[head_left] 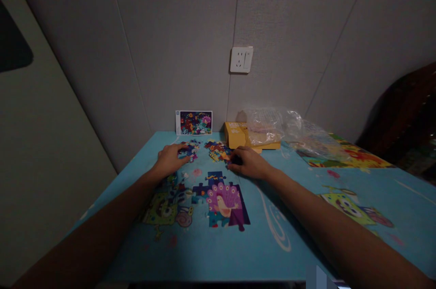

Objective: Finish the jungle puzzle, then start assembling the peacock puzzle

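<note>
Both arms reach forward over a blue cartoon-print tablecloth. My left hand (170,160) is open, thumb and fingers apart, at the edge of a cluster of loose dark-blue jigsaw pieces (193,149). Curled at the right end of an orange and multicoloured cluster of jigsaw pieces (217,149) is my right hand (251,162); its thumb and fingertips close around a dark piece, partly hidden. Nearer to me lies a joined jigsaw section (225,207) with a purple peacock, and blue joined pieces extend up and left from it. More dark pieces (172,184) lie beside my left forearm.
A picture card (195,123) of the jigsaw leans against the grey wall. Right of it sits a yellow box (235,135) with a crumpled clear plastic bag (272,125) over it. A colourful sheet (350,155) lies at the far right. A socket (241,59) is on the wall.
</note>
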